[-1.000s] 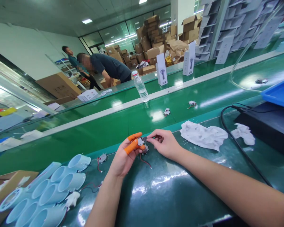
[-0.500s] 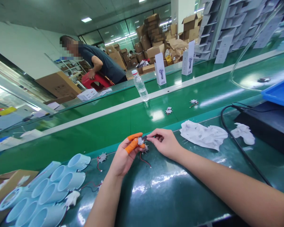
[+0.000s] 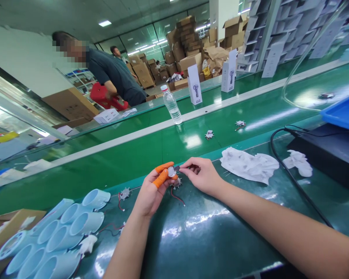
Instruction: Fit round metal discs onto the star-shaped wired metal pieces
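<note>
1. While the left hand point(image 3: 149, 192), its two orange finger cots point(image 3: 162, 178) pressed together, pinches a small round silver disc point(image 3: 171, 171), the right hand point(image 3: 202, 176) meets it from the other side, thumb and forefinger closed on a thin dark piece point(image 3: 178, 168) at the disc's edge.
2. Just below the hands, a spiky star-shaped circuit board point(image 3: 177, 183) with red and black wires point(image 3: 177, 197) lies on the dark green bench point(image 3: 209, 240); a similar board point(image 3: 125, 193) sits further left.
3. Left of that, pale blue plastic tubes point(image 3: 72, 226) lie heaped, partly over a cardboard box point(image 3: 11, 228).
4. To the right lie crumpled white paper point(image 3: 248, 166), a black cable point(image 3: 296, 174) and a blue tray point(image 3: 343, 112) on a black case point(image 3: 322, 155).
5. Beyond a green conveyor belt point(image 3: 110, 162) stand a water bottle point(image 3: 171, 104) and white product boxes point(image 3: 194, 84); a person in a dark shirt point(image 3: 113, 75) bends over a red stool point(image 3: 103, 97).
</note>
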Tool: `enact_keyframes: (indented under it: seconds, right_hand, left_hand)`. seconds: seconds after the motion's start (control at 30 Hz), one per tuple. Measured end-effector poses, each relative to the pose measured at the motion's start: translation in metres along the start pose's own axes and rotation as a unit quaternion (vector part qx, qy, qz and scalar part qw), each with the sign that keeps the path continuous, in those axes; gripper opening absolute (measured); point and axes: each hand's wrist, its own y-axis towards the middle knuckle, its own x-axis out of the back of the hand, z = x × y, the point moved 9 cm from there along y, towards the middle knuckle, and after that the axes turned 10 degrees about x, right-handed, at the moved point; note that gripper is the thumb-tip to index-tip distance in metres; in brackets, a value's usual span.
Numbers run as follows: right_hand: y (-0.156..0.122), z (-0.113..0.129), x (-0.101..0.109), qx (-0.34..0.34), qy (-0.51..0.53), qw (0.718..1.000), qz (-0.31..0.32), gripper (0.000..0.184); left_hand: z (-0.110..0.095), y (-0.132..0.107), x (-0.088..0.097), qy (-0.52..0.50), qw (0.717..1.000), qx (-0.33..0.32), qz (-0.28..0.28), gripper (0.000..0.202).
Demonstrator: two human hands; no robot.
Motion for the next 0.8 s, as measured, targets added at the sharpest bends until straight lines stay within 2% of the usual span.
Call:
enact_keyframes:
  seconds: [0.4,0.8]
  right_hand:
    - [-0.002,0.01,0.0,0.041,-0.019,0.999,0.001,0.007]
    - [-0.002,0.013,0.0,0.063,-0.037,0.997,0.01,0.007]
  left_hand:
    - [0.005,0.001,0.002,-0.027,0.999,0.029,-0.005,0.038]
    - [0.004,0.003,0.009,0.009,0.999,-0.002,-0.041,0.036]
